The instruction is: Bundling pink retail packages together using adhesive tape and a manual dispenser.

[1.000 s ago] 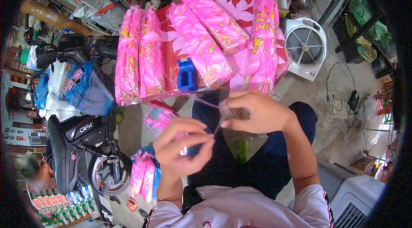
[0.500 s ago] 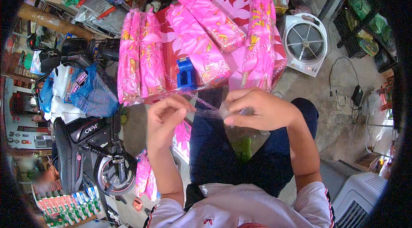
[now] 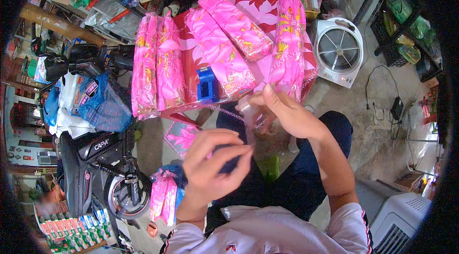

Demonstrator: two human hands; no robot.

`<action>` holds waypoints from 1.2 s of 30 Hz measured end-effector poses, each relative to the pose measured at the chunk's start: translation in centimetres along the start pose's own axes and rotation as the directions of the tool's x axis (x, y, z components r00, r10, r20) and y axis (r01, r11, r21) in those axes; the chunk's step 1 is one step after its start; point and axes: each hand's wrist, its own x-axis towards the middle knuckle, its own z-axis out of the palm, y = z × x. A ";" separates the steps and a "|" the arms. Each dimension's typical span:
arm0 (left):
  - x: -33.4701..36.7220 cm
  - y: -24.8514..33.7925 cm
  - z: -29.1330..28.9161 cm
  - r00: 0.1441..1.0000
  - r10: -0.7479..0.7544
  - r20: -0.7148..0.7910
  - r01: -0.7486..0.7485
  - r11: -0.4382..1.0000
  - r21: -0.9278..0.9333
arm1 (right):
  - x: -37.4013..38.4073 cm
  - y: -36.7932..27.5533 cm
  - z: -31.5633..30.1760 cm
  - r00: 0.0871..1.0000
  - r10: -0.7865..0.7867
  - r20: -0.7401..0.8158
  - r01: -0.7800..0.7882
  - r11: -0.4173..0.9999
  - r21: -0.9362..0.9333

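Above my lap, my right hand (image 3: 289, 113) is closed on a roll of clear tape (image 3: 248, 109), held just off the near edge of the red table. A see-through strip runs down from the roll to my left hand (image 3: 215, 160). That hand is blurred, its thumb and forefinger pinched together at the strip's lower end. Pink wrapped packages lie on the red-covered table (image 3: 256, 0): a pair at the left (image 3: 145, 67), two slanted ones in the middle (image 3: 222, 55) and one at the right (image 3: 288, 38). Among them stands a blue plastic holder (image 3: 207, 84).
A pink and silver strand (image 3: 222, 109) hangs at the table's near edge. More pink packages (image 3: 164, 196) are low at the left, by a black electric bike (image 3: 95, 158) with blue bags. A grey-white fan (image 3: 339, 50) stands right of the table. A cable with adapter (image 3: 397, 106) lies on the floor.
My left hand has moved down and nearer my body, drawing the strip out from the roll. My right hand has risen slightly and turned, its thumb now pointing up.
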 end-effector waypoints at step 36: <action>-1.1 -3.3 3.3 0.895 0.234 0.380 -0.350 0.896 0.274 | 1.0 3.7 -0.9 0.993 0.071 -0.098 -0.055 0.987 0.151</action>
